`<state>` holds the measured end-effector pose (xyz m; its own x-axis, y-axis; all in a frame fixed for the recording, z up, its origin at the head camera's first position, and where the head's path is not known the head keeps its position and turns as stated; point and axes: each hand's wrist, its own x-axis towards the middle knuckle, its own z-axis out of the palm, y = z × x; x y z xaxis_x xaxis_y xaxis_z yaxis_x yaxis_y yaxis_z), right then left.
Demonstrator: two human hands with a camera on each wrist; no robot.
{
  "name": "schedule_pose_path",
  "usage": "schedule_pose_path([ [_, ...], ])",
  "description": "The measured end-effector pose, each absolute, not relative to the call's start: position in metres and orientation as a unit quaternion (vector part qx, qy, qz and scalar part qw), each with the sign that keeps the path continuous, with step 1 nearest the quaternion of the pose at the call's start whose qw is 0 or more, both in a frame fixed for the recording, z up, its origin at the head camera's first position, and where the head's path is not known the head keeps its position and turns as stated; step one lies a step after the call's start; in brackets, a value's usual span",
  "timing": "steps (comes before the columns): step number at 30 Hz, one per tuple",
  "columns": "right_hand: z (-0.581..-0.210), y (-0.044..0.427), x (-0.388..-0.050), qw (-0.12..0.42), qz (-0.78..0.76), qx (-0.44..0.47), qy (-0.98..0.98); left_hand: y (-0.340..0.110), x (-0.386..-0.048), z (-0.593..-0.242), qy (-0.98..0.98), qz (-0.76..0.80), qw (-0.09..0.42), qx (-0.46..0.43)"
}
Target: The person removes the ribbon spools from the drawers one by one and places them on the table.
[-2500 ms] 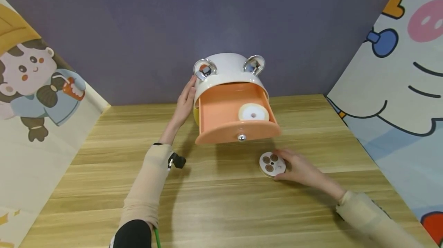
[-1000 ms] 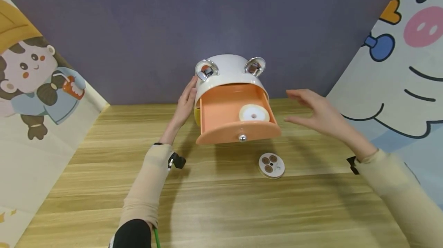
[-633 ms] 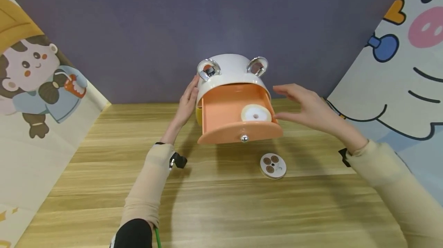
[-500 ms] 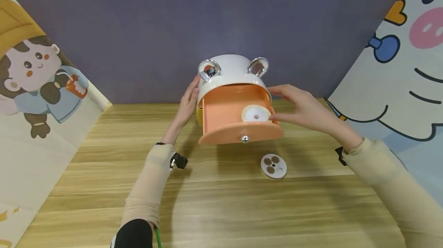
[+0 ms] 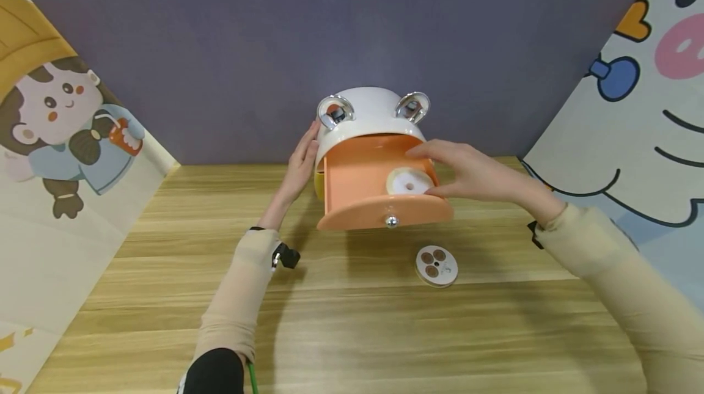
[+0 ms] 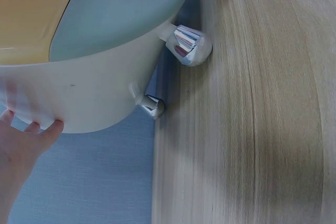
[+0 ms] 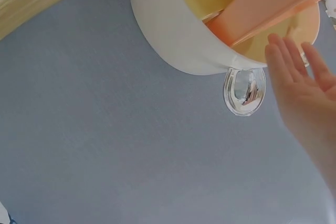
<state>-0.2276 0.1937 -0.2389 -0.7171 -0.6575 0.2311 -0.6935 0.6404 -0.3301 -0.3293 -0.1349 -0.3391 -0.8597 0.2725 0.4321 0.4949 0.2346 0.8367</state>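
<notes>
A white cabinet with two chrome ears has its orange drawer pulled out. Inside the drawer's right part lies a white round disc with a small centre hole. My left hand rests its fingertips on the cabinet's left side; the left wrist view shows these fingers against the white shell. My right hand reaches over the drawer's right edge, fingers spread, thumb beside the disc; whether it touches the disc I cannot tell. In the right wrist view the hand has extended fingers near the cabinet's rim.
A white round disc with brown circles lies on the wooden table in front of the drawer. Behind the cabinet rises a grey-blue wall. Cartoon panels stand at left and right. Chrome feet show under the cabinet.
My right hand let go of the brown-circled disc on the table, lifted away, then moved left over the drawer to the disc inside. My left hand has stayed on the cabinet's side.
</notes>
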Motion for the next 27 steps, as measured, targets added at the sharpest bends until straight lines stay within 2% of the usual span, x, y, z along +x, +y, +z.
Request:
schedule_pose_path([
  [15, -0.23, 0.182, -0.245, -0.046, 0.16, 0.41, -0.897, -0.134, -0.328, -0.338, -0.779, -0.569, 0.1, -0.243],
  [27, -0.23, 0.173, -0.251, -0.091, 0.129, 0.441, -0.884, -0.134, -0.329, -0.339, -0.781, -0.567, 0.104, -0.241],
])
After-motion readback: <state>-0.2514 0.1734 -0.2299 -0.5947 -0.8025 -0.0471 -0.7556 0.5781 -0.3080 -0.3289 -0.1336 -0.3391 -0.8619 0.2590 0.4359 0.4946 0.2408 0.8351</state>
